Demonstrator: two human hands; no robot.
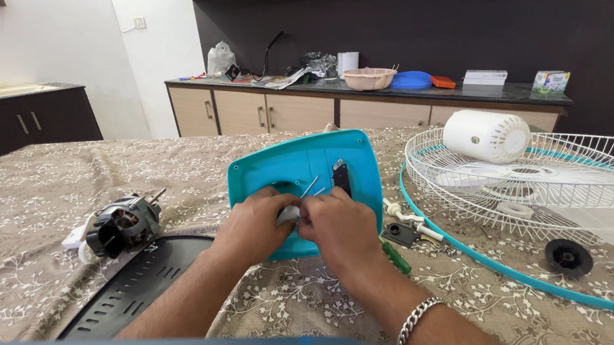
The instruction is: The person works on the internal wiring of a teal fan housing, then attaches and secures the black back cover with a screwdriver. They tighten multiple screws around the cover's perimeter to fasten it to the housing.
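Both hands pinch together at the lower face of the teal plastic housing (307,169): the left hand (253,227) and right hand (339,230) close on a small white part (288,213) with thin wires beside it, at table centre. Propped upright, the housing looks light, stiff and smooth, best steadied by its rim; a motor (122,225) lies at nine o'clock, a wire fan guard (539,187) at two o'clock.

Both forearms reach forward from the bottom of the view and converge, bare to the elbow. The left hand (253,223) is curled, knuckles up, its fingers bent inward toward the right hand (339,230), which touches it fingertip to fingertip. The right hand's fingers are likewise bent and pinched together. A silver chain bracelet (416,321) circles the right wrist.
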